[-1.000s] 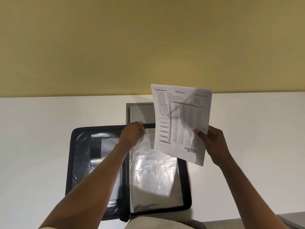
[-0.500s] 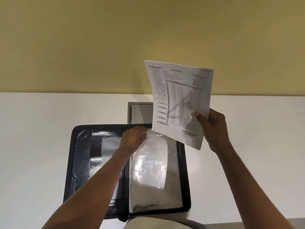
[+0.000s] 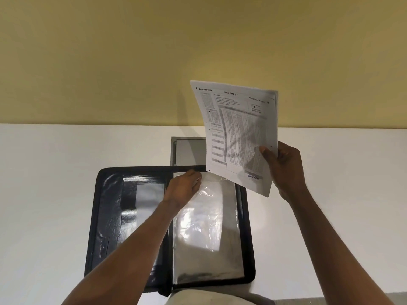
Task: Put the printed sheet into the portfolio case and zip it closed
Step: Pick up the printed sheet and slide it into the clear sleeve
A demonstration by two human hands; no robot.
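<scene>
A black portfolio case (image 3: 105, 216) lies open on the white table, a glossy pocket on its left half and clear plastic sleeves (image 3: 204, 234) on its right half. My left hand (image 3: 184, 188) pinches the top edge of the front sleeve near the spine. My right hand (image 3: 284, 168) holds the printed sheet (image 3: 237, 133) upright in the air above the case's top right corner, gripping it at the lower right edge. The sheet's bottom edge hangs just over the sleeve's top.
A grey hatch plate (image 3: 189, 150) is set into the white table (image 3: 55, 172) just behind the case. A yellow wall (image 3: 154, 51) rises at the table's far edge. The table's near edge runs along the bottom right.
My right hand lifted the printed sheet from just over the sleeves to higher above the case. My left hand stayed on the sleeve's top edge.
</scene>
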